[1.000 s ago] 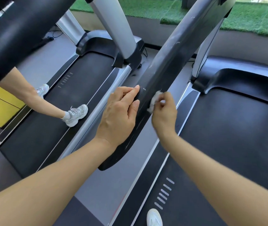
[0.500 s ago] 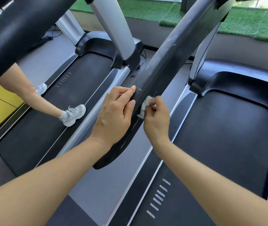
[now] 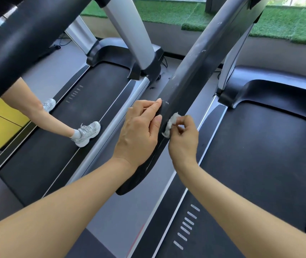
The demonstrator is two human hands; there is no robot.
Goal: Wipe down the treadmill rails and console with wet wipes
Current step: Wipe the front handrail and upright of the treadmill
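Our right hand (image 3: pixel 182 144) has its fingertips curled in tight, pinching a scrunched-up white wet wipe (image 3: pixel 170 125) and pressing it flat against the black treadmill handrail (image 3: pixel 189 90), on the rail's right-facing side a bit above its rounded lower end. Just across the rail from that, our left hand (image 3: pixel 139 134) lies against the rail's left side with the fingers pretty much straight and together, index fingertip and thumb tip both touching the black surface, not really wrapped around it and not holding anything. So the wipe sits between the two hands, touching the rail, with the left thumb just beside it. The rail itself runs diagonally from upper right down toward the middle, and it's got pale scuffs and little white flecks along it above where the wipe is. Right of the rail there's the dark running belt (image 3: pixel 260 164) of the treadmill we're at, with a silver side strip and a row of white dashes near the bottom. Left of the rail, on the neighbouring treadmill's belt (image 3: pixel 59 155), someone else's bare leg and white sneaker (image 3: pixel 87 134) are planted, a second sneaker further back. Green artificial turf (image 3: pixel 288 25) runs along a ledge beyond the rail's top end.
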